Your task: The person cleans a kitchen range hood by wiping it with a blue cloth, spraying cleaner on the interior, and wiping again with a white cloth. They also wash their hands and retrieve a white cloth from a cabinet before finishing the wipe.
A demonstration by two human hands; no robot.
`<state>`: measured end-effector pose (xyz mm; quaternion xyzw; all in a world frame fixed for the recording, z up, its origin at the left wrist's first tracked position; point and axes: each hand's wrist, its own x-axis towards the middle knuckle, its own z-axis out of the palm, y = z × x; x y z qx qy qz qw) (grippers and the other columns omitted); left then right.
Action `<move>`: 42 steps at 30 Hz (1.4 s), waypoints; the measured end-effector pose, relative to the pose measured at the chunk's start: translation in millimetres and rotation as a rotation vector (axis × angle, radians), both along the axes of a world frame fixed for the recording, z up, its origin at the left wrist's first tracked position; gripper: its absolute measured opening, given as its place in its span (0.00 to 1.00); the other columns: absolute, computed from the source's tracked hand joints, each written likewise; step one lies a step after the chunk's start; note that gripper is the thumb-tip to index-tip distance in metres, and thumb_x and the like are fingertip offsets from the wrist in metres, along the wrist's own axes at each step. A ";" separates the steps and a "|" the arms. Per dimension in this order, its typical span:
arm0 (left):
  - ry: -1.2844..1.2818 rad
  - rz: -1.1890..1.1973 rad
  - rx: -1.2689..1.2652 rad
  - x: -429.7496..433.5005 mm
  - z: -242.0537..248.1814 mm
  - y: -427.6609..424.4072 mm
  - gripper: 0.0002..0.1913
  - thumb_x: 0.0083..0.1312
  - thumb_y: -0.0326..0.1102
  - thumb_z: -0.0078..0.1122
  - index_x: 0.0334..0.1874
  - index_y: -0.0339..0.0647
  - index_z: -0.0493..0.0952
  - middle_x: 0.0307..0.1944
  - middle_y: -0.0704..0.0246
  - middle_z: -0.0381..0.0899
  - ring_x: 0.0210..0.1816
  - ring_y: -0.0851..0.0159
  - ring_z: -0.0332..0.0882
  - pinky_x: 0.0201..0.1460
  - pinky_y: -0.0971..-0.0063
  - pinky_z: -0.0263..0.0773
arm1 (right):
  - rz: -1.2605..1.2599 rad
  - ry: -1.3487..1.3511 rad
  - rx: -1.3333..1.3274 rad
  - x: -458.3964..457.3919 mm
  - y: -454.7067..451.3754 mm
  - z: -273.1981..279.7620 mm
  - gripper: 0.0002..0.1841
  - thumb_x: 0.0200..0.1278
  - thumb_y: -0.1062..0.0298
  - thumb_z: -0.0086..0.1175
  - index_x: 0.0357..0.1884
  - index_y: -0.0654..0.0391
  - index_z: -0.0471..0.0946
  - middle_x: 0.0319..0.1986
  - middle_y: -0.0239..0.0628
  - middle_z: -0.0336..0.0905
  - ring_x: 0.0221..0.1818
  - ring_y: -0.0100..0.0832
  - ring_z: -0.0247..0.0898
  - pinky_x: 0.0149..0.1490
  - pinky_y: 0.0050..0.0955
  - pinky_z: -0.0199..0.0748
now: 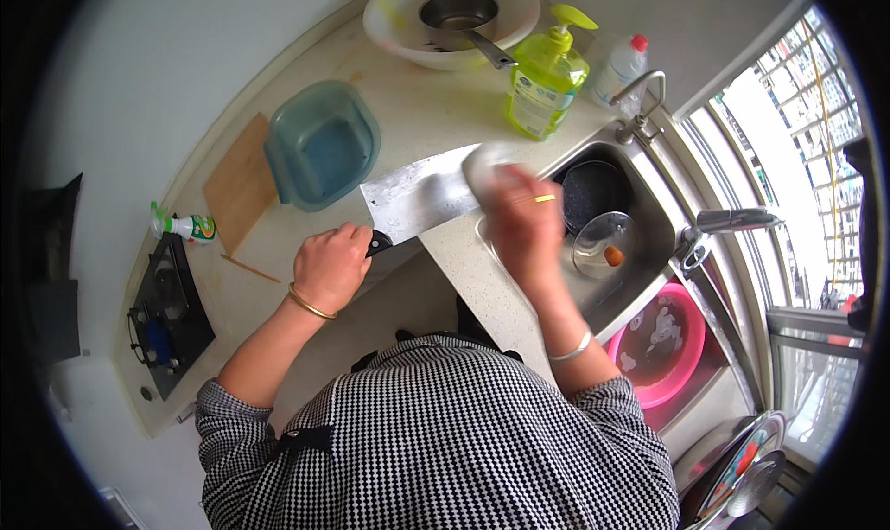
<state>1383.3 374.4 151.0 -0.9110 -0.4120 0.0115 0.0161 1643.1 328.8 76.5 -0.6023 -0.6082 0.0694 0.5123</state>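
Observation:
My left hand (332,269) is wrapped around the black handle of a broad cleaver (417,195). The blade lies flat side up over the counter's inner corner, with wet-looking specks on it. Blurred by motion, my right hand (523,234) grips a whitish pad or cloth (484,170) at the blade's far end. Its exact kind is too blurred to tell, and it hides the end of the blade. Just right of that hand is a steel sink (605,300) with a dark pan (594,189) and a clear glass lid (591,248) with an orange-brown knob.
A blue plastic basin (323,144) overlaps a wooden board (240,182). Behind stand a green soap pump bottle (546,88) and a white bowl (389,26) holding a small saucepan (459,15). The faucet (737,218) and a pink basin of sudsy water (660,349) are at right.

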 end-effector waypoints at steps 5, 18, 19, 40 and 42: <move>0.016 -0.021 0.041 16.6 4.2 -2.4 0.11 0.49 0.34 0.68 0.33 0.44 0.75 0.30 0.67 0.78 0.31 0.60 0.82 0.34 0.66 0.77 | 0.174 -0.239 0.096 -74.0 12.9 23.8 0.18 0.49 0.71 0.55 0.46 0.50 0.80 0.51 0.35 0.74 0.48 0.42 0.68 0.46 0.40 0.71; -0.710 0.308 0.023 -2.5 -5.8 -32.5 0.12 0.55 0.33 0.62 0.39 0.40 0.73 0.32 0.62 0.78 0.34 0.51 0.79 0.35 0.58 0.74 | 0.151 1.320 -0.419 40.5 12.5 -14.8 0.16 0.64 0.75 0.49 0.54 0.66 0.75 0.38 0.40 0.81 0.35 0.30 0.78 0.39 0.27 0.77; -0.764 0.395 0.009 11.2 -10.2 -28.4 0.11 0.54 0.33 0.63 0.37 0.40 0.73 0.30 0.61 0.77 0.32 0.50 0.79 0.33 0.58 0.74 | 0.314 1.332 -0.385 17.9 9.3 -7.5 0.16 0.65 0.72 0.50 0.53 0.66 0.75 0.41 0.42 0.81 0.39 0.32 0.78 0.44 0.30 0.77; -1.773 0.764 -0.626 -24.6 8.0 -13.9 0.23 0.64 0.59 0.60 0.40 0.43 0.75 0.24 0.74 0.75 0.19 0.76 0.67 0.18 0.79 0.62 | 0.488 -0.604 0.213 -140.1 56.6 80.0 0.22 0.39 0.69 0.62 0.42 0.61 0.74 0.35 0.43 0.75 0.40 0.48 0.71 0.44 0.44 0.65; -1.896 0.838 -0.611 -28.3 -0.2 -11.2 0.19 0.67 0.54 0.58 0.37 0.43 0.74 0.21 0.73 0.73 0.16 0.76 0.66 0.16 0.79 0.61 | 0.514 -0.660 0.214 -148.5 60.0 83.5 0.25 0.37 0.69 0.63 0.44 0.61 0.73 0.35 0.42 0.75 0.40 0.47 0.71 0.44 0.43 0.65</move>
